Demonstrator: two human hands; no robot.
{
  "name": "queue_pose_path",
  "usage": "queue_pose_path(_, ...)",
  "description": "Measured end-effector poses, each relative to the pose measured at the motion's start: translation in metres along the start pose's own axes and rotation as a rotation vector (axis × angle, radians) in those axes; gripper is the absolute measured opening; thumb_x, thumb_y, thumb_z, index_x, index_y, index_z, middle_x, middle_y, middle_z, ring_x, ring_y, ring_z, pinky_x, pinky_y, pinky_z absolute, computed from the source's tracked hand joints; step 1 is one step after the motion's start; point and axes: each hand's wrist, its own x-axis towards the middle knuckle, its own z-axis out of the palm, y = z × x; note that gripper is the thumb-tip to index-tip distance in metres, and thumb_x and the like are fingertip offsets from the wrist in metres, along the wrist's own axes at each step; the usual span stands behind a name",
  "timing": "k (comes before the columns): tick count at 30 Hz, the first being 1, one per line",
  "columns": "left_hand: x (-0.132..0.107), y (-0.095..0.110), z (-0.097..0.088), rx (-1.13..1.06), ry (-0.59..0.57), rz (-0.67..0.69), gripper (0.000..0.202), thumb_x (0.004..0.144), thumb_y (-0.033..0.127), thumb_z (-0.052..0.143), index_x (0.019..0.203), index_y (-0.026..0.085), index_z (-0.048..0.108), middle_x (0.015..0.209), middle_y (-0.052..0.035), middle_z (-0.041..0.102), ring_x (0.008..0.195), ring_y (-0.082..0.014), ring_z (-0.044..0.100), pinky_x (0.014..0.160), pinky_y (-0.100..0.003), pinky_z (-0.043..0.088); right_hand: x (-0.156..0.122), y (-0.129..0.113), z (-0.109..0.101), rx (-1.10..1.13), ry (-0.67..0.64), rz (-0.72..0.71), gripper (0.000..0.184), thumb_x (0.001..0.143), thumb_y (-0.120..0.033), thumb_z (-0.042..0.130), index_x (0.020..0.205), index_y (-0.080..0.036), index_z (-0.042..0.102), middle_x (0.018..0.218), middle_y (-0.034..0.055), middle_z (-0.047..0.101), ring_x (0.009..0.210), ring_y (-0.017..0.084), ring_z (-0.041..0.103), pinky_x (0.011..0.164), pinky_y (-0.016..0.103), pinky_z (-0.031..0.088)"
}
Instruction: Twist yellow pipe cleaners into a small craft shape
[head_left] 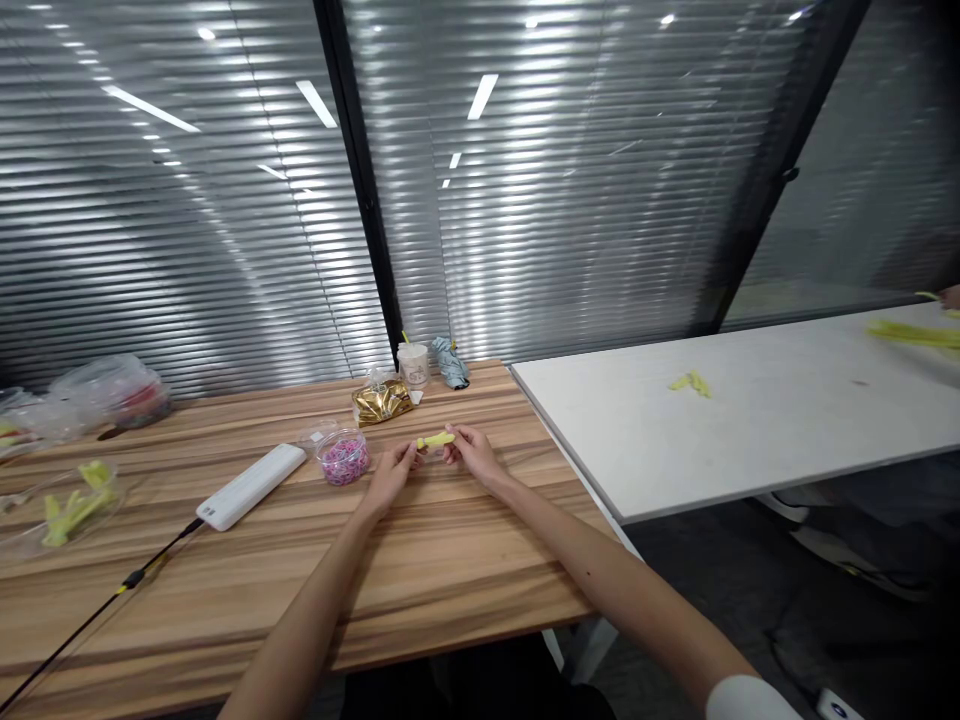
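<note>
Pinched between both hands: a small yellow piece [436, 440] above a wood-grain surface [450, 590]

Slatted window blinds [187, 200] fill the background behind a long work surface, with a white board table [750, 420] butted against its right side. At the far end of that table, a co-worker's hand [951, 296] holds a yellow-green strip [915, 335], while yellow scraps [690, 382] lie near its middle. On the wood, clear plastic bags [112, 395] sit at the left, one [79, 505] with yellow pieces inside. Farther along stand a white rectangular block [251, 485] trailing a black cable [97, 625], a gold foil packet [382, 402], a plastic cup [412, 365], a crumpled blue-grey packet [450, 362], and a clear tub of pink and purple rubber bands [343, 458]. Just right of the tub, the left hand [394, 472] and right hand [472, 452] meet, each grip closed on one end of the yellow piece. It looks light and soft, though its material is hard to tell, and its narrow ends appear the likeliest place to hold it.
</note>
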Motion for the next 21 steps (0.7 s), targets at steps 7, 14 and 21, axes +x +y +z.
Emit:
queue_pose_path(7,-0.0004,0.0008,0.0005,-0.209,-0.027,-0.044,0.038,0.073,0.048,0.052,0.082,0.012,0.061,0.078,-0.0055,0.062,0.069,-0.0141,0.055,0.065,-0.026,0.045,-0.0001,-0.0004,0.0002,0.101,0.009,0.018,0.039,0.069,-0.055,0.056,0.064,-0.017,0.054,0.05,-0.0026,0.054,0.045,0.008,0.048,0.045,0.02,0.037)
queue_pose_path(14,-0.0012,0.0006,0.0017,-0.333,-0.054,-0.067,0.034,0.07,0.047,0.057,0.079,0.014,0.057,0.075,-0.0031,0.058,0.068,-0.0131,0.054,0.068,-0.028,0.045,-0.0017,-0.005,0.0005,0.148,0.001,0.046,0.039,0.067,-0.055,0.057,0.063,-0.016,0.055,0.049,-0.0026,0.054,0.044,0.008,0.047,0.043,0.02,0.033)
queue_pose_path(21,-0.0028,0.0023,0.0022,-0.395,-0.085,-0.042,0.029,0.073,0.043,0.056,0.078,0.015,0.055,0.076,-0.0015,0.056,0.07,-0.0121,0.052,0.069,-0.026,0.045,-0.0022,-0.0048,-0.0003,0.219,0.001,0.138,0.035,0.064,-0.051,0.061,0.064,-0.016,0.054,0.05,-0.0027,0.055,0.045,0.008,0.047,0.043,0.019,0.031)
